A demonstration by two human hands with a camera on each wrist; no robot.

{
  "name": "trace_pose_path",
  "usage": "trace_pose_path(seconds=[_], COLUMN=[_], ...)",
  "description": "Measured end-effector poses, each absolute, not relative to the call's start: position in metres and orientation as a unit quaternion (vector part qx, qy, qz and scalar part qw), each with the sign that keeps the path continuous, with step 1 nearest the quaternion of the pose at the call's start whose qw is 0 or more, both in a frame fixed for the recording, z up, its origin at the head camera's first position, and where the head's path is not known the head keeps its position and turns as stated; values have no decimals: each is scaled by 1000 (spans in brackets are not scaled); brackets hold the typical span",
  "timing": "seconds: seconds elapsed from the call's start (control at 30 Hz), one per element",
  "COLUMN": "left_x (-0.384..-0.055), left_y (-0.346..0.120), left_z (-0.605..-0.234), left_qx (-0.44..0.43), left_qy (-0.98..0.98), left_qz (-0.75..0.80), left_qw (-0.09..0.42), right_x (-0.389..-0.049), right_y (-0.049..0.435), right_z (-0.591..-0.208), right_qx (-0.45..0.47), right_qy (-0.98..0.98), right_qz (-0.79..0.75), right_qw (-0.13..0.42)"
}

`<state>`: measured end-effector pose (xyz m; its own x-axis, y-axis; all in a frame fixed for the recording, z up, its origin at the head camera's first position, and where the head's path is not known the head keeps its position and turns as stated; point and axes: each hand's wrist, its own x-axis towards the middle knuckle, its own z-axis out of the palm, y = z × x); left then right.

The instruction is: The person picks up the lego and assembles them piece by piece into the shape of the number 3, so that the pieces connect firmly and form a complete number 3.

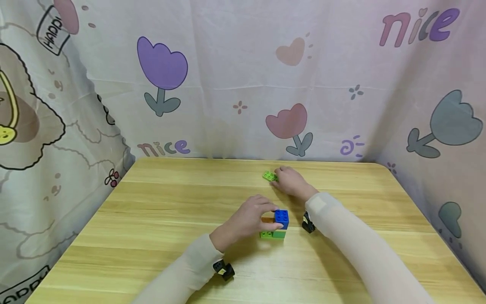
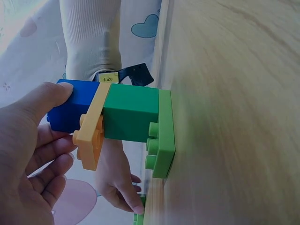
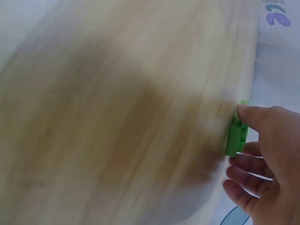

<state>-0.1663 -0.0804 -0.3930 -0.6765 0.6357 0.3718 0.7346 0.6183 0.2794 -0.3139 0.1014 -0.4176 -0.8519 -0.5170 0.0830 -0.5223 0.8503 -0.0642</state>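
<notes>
A stack of toy building blocks stands upright on the table. A flat light green brick is at its base, then a dark green block, a flat orange brick and a blue block on top. My left hand pinches the blue block between thumb and fingers. Farther back, my right hand holds a second flat light green brick by its right part. In the right wrist view, the thumb lies across that brick; where the fingers touch it is partly hidden.
The wooden table reaches back to a printed fabric backdrop, with more fabric along both sides. Black wrist cameras are strapped to the left sleeve and the right sleeve.
</notes>
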Motion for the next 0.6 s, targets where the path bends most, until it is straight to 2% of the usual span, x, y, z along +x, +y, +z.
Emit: trace_pose_path(seconds=[0.6], left_x=[-165], left_y=[-79], left_z=[-393], left_qx=[-372], left_qy=[-897], left_qz=[-212], left_qw=[109], right_x=[-306], right_y=[106], right_z=[-416], right_qx=[284], right_qy=[-956], right_qz=[57], right_qw=[44])
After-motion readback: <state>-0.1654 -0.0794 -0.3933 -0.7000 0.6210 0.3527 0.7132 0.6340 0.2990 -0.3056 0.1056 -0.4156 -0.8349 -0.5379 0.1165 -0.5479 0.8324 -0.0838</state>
